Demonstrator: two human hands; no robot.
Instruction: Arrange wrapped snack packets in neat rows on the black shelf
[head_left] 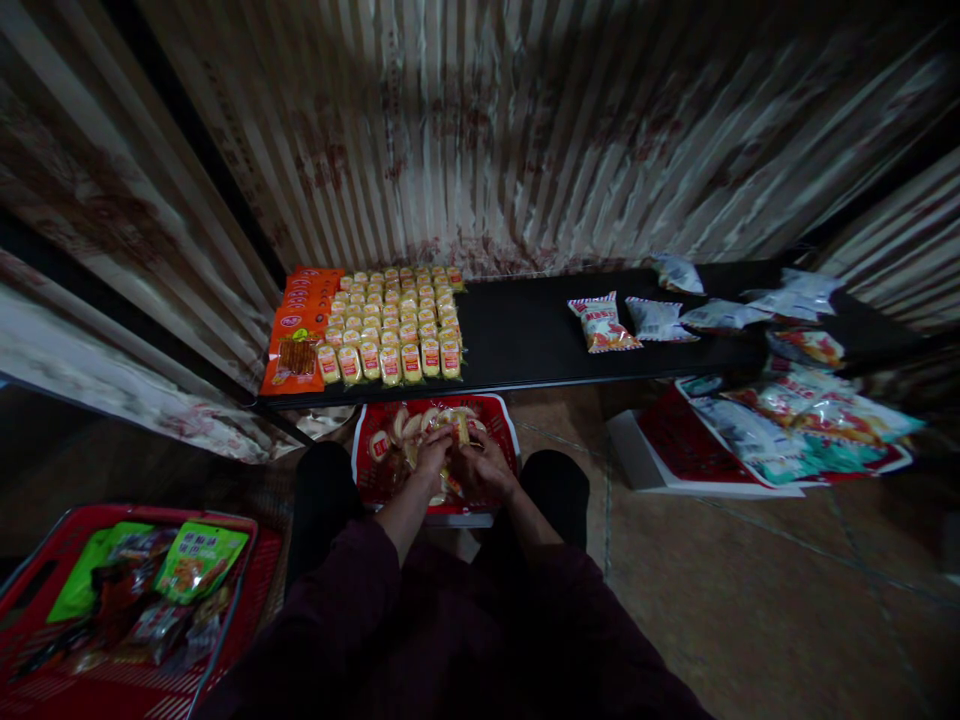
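Snack packet sits between the left hand and right hand, fingers of both clamped on it, just above a red basket holding round packets. On the black shelf, rows of yellow packets stand beside orange packaging. 2 more baskets, a left basket and right basket, hold larger bags.

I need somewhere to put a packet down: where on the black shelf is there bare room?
The widest bare patch of the black shelf lies between the rows of small yellow packs and the red-and-white snack bag. It's crowded left, with those rows and an orange packet, and rightward among scattered bags.
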